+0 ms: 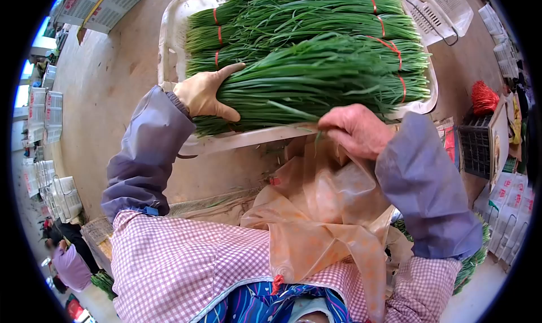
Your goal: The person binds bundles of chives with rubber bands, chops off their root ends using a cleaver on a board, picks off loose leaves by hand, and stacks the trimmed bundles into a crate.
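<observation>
Bundles of long green stalks [316, 23], several of them tied with red bands, fill a white plastic crate [254, 139]. My left hand [204, 95], in a pale glove, lies against the left end of the nearest bundle, thumb and forefinger spread around it. Bare and at the crate's near rim, my right hand [357, 132] has its fingers pinched together at the stalks' lower edge; a thin green blade shows at the fingertips. Below it hangs a translucent orange plastic apron [322, 204].
Stacked white crates [45, 114] line the far left. A dark crate [476, 145] with red bands [484, 99] on it stands at the right. A person in a light purple top [71, 266] is at the lower left. Another white crate [435, 9] sits at the upper right.
</observation>
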The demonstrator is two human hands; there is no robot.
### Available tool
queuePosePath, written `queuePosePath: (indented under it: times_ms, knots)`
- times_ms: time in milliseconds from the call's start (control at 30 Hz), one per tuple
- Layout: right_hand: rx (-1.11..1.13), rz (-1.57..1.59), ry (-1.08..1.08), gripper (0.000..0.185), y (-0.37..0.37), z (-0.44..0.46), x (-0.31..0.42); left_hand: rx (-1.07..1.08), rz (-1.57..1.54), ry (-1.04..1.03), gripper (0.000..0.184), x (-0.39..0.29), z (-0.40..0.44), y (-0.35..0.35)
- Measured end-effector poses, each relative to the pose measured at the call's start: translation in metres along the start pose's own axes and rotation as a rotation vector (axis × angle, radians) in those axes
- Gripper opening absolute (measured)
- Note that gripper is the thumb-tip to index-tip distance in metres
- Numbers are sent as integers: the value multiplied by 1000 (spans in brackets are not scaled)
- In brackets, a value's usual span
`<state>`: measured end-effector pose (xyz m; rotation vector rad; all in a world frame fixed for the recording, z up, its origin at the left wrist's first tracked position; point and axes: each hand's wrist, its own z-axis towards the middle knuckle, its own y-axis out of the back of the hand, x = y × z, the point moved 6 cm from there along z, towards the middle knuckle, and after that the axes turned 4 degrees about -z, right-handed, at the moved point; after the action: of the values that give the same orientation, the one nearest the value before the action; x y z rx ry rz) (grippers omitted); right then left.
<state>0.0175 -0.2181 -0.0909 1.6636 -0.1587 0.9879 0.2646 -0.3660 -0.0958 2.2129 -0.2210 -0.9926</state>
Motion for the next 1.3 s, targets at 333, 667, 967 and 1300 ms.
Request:
queuePosePath:
  times_ms: [333,667,967,1300]
  knots:
    - [132,-113,-192,27,-6,26,-29,-151,225,62,101,-22,-20,-22]
    - [210,-325,-433,34,-27,65,-45,-244,305,88,95,-19,-13,-29]
    - [-69,-35,-115,17,6,23,-31,-66,64,98,97,3,8,-15]
    - [-151,-52,-18,12,-9,33,-3,-57,14,83,94,9,9,-12]
